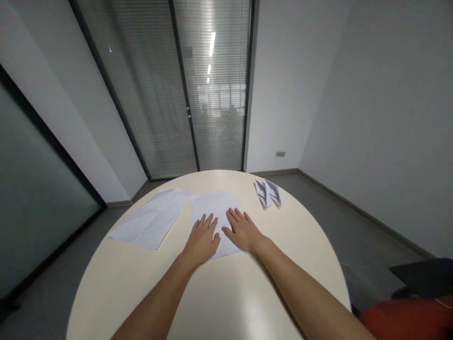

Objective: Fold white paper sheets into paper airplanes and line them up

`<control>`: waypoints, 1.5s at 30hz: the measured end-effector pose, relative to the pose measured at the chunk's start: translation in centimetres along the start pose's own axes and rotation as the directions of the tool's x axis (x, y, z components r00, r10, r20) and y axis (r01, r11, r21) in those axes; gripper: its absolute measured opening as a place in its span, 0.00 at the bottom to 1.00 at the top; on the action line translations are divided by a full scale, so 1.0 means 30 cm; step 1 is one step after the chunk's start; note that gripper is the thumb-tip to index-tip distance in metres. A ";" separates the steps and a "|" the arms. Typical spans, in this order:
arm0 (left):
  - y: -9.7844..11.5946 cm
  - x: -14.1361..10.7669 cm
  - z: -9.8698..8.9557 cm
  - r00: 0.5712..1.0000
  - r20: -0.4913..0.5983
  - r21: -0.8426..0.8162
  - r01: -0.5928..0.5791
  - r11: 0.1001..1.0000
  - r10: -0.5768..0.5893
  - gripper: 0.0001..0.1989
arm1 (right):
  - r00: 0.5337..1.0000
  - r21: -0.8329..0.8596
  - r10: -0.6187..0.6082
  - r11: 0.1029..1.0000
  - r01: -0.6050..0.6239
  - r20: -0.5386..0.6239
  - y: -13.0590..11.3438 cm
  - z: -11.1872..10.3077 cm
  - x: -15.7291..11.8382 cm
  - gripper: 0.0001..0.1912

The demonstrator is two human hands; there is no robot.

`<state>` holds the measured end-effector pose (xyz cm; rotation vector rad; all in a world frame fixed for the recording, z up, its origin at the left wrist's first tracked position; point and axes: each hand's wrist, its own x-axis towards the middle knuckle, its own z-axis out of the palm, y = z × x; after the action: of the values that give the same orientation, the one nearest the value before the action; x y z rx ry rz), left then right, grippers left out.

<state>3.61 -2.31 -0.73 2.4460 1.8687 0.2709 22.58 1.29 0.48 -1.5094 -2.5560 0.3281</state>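
A white sheet of paper [212,203] lies on the round table under both of my hands. My left hand [201,240] rests flat on its lower left part, fingers spread. Flat on the right side of the sheet is my right hand [244,230], its fingers also apart and pointing up and left. To the left, more white paper [152,218] with crease lines lies partly slanted, its right corner close to the sheet's top left. Parts of the sheet are hidden beneath my palms.
Two small folded paper pieces [268,192] with dark printed patches stand at the table's far right. The cream round table [219,302] has a curved edge. Beyond it are a glass partition with blinds [219,132] and white walls. A red seat [406,318] is at lower right.
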 end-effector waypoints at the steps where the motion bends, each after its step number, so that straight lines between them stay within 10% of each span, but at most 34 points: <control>1: -0.001 0.000 0.002 1.000 0.014 -0.007 -0.001 1.000 0.001 0.30 | 1.000 -0.008 0.015 1.000 -0.015 -0.002 -0.001 -0.001 0.000 0.40; 9: -0.010 0.022 0.002 1.000 0.018 -0.028 -0.012 1.000 0.013 0.30 | 0.974 0.039 -0.224 0.973 0.226 -0.033 -0.008 0.002 0.003 0.32; 45: -0.014 0.017 0.004 0.978 -0.076 0.067 0.200 0.977 -0.195 0.31 | 0.997 0.050 -0.020 0.999 0.017 0.069 0.018 -0.013 -0.041 0.53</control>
<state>3.35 -1.70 -0.86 2.2989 2.1700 0.2839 23.73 0.51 0.70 -1.4813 -2.5923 0.4455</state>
